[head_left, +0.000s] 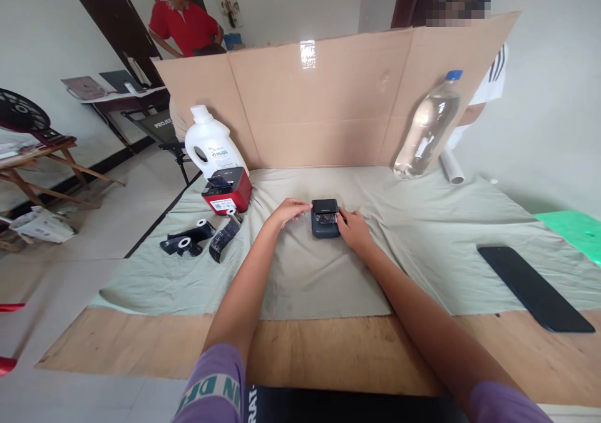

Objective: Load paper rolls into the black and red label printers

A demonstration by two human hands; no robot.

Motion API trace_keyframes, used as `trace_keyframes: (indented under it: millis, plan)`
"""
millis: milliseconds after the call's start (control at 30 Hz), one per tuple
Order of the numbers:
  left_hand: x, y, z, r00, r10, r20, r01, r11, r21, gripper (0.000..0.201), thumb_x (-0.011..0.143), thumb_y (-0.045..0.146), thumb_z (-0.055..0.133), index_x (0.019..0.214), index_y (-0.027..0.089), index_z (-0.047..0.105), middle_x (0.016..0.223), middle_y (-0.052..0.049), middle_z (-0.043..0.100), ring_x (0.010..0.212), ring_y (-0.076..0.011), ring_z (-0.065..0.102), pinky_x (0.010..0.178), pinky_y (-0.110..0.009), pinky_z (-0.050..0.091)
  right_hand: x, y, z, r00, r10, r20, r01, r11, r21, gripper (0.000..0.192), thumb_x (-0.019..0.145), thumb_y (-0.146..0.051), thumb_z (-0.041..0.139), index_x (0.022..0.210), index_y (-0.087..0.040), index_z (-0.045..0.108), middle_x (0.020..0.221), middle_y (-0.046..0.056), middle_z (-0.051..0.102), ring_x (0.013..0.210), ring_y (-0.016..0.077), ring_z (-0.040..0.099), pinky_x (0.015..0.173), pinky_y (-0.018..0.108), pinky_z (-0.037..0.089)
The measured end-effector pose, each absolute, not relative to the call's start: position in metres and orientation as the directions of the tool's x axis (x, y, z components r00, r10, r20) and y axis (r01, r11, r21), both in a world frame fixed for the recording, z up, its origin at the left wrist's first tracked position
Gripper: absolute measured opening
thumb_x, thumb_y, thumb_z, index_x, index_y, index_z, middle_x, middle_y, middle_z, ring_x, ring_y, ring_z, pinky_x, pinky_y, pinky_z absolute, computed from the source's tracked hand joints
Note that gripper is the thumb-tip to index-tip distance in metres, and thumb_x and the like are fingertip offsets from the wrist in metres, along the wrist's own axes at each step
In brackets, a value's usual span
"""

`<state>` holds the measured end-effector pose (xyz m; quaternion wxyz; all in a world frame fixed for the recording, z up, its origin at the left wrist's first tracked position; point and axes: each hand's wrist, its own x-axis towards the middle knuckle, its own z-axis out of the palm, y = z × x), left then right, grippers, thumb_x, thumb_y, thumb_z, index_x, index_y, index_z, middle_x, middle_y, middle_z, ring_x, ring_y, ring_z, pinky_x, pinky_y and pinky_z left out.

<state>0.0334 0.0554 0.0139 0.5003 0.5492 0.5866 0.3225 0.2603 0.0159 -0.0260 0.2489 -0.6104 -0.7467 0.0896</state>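
A small black portable printer [325, 229] lies on the grey-green cloth in front of me, with a raised flap at its far end and a dark, shiny patch across its middle. My left hand [292, 211] has its fingers drawn together, the tips at the flap's left edge. On the other side, my right hand [355, 230] grips the printer's right edge, thumb and fingers against it. What lies under the fingertips is hidden. Left of my hands are several dark rolls with white cores, among them a partly unwound roll [225, 238].
Behind the rolls stand a red and black box [228, 191] and a white jug [215, 142]. A cardboard screen [319, 107] closes off the back. To the right are a clear bottle [428, 129], a white tube [452, 166] and a black phone [533, 288]. Two people are beyond the screen.
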Motion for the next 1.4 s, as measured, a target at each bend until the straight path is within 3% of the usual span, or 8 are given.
trace_keyframes:
  millis: [267, 433, 733, 1133, 1400]
  plan:
    - [0.027, 0.047, 0.034, 0.2, 0.957, -0.208, 0.482, 0.089, 0.872, 0.04, 0.074, 0.035, 0.073, 0.108, 0.015, 0.079, 0.091, -0.005, 0.074, 0.081, -0.0151, 0.059, 0.059, -0.021, 0.039, 0.261, 0.016, -0.026, -0.134, 0.957, 0.256, 0.86, 0.241, -0.45, 0.048, 0.103, -0.037, 0.034, 0.139, -0.018, 0.06, 0.097, 0.012, 0.073, 0.098, 0.0261, 0.059, 0.084, 0.032, 0.042]
    - [0.026, 0.046, 0.037, 0.266, 0.93, -0.254, 0.514, 0.086, 0.853, 0.04, 0.072, 0.028, 0.071, 0.109, 0.017, 0.079, 0.093, -0.003, 0.075, 0.077, -0.0148, 0.057, 0.06, -0.022, 0.038, 0.261, 0.015, -0.025, -0.129, 0.96, 0.248, 0.856, 0.234, -0.461, 0.046, 0.103, -0.036, 0.035, 0.136, -0.019, 0.062, 0.096, 0.01, 0.073, 0.097, 0.0254, 0.058, 0.083, 0.031, 0.041]
    - [0.025, 0.042, 0.041, 0.264, 0.923, -0.279, 0.47, 0.13, 0.873, 0.043, 0.075, 0.023, 0.066, 0.115, 0.013, 0.076, 0.083, -0.003, 0.068, 0.058, -0.0086, 0.041, 0.056, -0.023, 0.036, 0.26, 0.017, -0.028, -0.192, 0.943, 0.27, 0.886, 0.285, -0.365, 0.051, 0.105, -0.035, 0.029, 0.14, -0.012, 0.058, 0.097, 0.014, 0.074, 0.097, 0.0275, 0.058, 0.086, 0.033, 0.04]
    - [0.023, 0.042, 0.039, 0.282, 0.916, -0.284, 0.429, 0.144, 0.892, 0.046, 0.076, 0.023, 0.066, 0.121, 0.014, 0.073, 0.081, -0.001, 0.066, 0.057, -0.0084, 0.038, 0.056, -0.023, 0.033, 0.26, 0.016, -0.027, -0.197, 0.944, 0.265, 0.881, 0.289, -0.374, 0.05, 0.105, -0.034, 0.028, 0.14, -0.013, 0.057, 0.106, 0.013, 0.074, 0.096, 0.0269, 0.058, 0.088, 0.034, 0.039]
    - [0.027, 0.043, 0.037, 0.216, 0.93, -0.296, 0.361, 0.206, 0.91, 0.065, 0.081, 0.024, 0.059, 0.146, 0.019, 0.054, 0.078, 0.001, 0.062, 0.054, -0.0073, 0.037, 0.055, -0.019, 0.034, 0.26, 0.012, -0.024, -0.21, 0.939, 0.271, 0.865, 0.308, -0.395, 0.046, 0.105, -0.033, 0.028, 0.131, -0.016, 0.062, 0.102, 0.01, 0.075, 0.092, 0.025, 0.057, 0.085, 0.032, 0.037]
